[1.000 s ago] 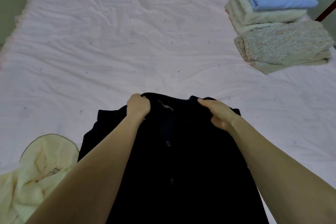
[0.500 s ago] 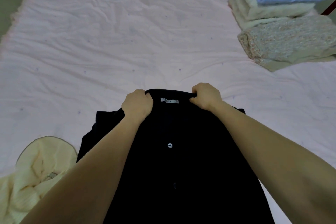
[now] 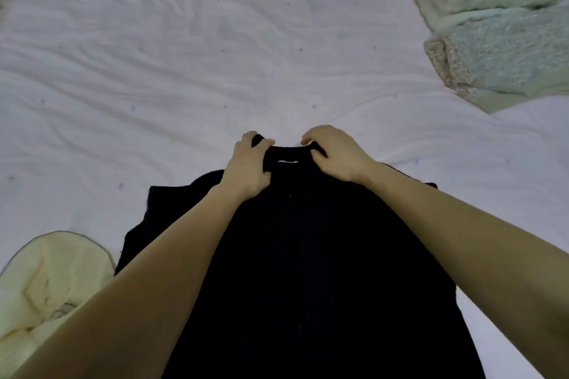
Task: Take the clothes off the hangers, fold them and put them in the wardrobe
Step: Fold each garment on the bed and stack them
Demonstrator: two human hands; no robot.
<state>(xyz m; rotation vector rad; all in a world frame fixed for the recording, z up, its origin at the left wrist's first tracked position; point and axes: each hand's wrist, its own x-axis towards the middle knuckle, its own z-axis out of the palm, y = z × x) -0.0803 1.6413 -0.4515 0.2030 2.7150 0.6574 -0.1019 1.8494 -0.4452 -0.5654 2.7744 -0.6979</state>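
- Garment: black cardigan [image 3: 308, 255], flat on bed [image 3: 184, 71], long axis running from collar, far end, toward person.
- Left hand [image 3: 248, 169], right hand [image 3: 334, 155]: each pinching collar, equally near, either side of label.

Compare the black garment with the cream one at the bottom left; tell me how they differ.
1. The black garment is very dark; the cream garment is pale yellowish.
2. The black garment lies spread out lengthwise; the cream garment is bunched in a heap.
3. The left hand and right hand grip the black garment at its collar; nothing touches the cream garment.
Both lie unfolded on the pink sheet.
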